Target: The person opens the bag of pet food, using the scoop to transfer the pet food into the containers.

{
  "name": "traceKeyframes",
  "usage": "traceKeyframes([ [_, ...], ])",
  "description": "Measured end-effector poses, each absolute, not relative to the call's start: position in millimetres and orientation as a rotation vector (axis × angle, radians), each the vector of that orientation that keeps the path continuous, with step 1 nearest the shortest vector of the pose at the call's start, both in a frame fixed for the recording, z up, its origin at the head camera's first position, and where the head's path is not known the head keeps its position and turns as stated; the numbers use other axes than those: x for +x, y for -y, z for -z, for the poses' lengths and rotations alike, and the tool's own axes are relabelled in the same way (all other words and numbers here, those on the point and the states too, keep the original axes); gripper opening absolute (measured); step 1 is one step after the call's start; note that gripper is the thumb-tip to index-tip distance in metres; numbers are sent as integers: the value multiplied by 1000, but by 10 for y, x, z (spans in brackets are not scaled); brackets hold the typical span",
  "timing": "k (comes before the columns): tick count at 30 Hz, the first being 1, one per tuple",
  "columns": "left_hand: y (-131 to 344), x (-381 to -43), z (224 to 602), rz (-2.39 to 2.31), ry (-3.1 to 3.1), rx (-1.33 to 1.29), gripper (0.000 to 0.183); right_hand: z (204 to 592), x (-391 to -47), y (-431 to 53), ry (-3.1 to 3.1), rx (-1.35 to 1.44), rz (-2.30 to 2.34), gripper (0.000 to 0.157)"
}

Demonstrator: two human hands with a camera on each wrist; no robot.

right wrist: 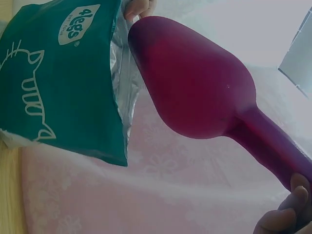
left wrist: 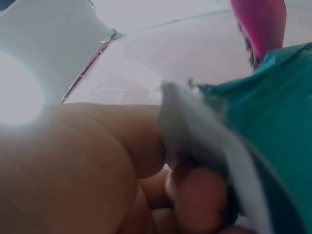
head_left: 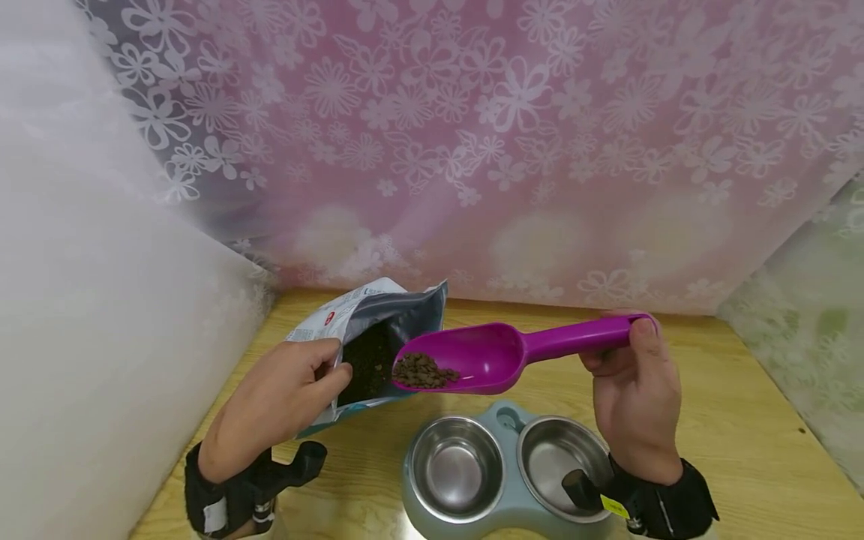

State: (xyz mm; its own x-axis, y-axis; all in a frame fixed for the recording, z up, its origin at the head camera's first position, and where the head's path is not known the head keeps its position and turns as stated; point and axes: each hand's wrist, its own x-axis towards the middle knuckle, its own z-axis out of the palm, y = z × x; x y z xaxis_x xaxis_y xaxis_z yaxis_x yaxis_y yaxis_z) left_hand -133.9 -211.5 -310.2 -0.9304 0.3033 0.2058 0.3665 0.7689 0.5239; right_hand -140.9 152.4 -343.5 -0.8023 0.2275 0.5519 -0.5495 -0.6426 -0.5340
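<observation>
Nearest me are the black straps (head_left: 688, 499) round both wrists; the nub on the right one hides part of a steel bowl (head_left: 550, 450) from my head view. That bowl and its twin (head_left: 457, 469) sit in a pale blue stand (head_left: 511, 484), below and left of the right hand (head_left: 637, 390). Just right of the left hand (head_left: 277, 401) I have the bag (head_left: 324, 322), its mouth gaping. The purple scoop (head_left: 486, 352) lies between the hands, long axis crosswise, handle at the right hand, lip pointing left and overlapping the bag's opening; I can't tell whether they touch. Brown kibble (head_left: 421, 371) gathers at the lip, hollow side up. The right hand curls round the handle's end, thumb on top. The left hand pinches the bag's near edge, thumb against bent fingers. Beyond both hands, I see a pink flowered sheet (head_left: 472, 187).
</observation>
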Motion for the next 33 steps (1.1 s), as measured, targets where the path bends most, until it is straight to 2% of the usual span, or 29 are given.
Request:
traceKeyframes([
  [7,2135,-1346,3114,865,2836,-555,39,3505,-1311,-1852,907,738,-2495,43],
  [12,2139,-1348,3122,870,2841,-576,38,3614,-1226,-2117,856,801,-2581,51],
  [18,2146,-1351,3126,869,2839,-582,38,3794,-1140,-2244,926,787,-2540,49],
  [33,2079,-1351,3133,829,2800,-606,39,4040,-1156,-2190,1169,706,-2460,43],
])
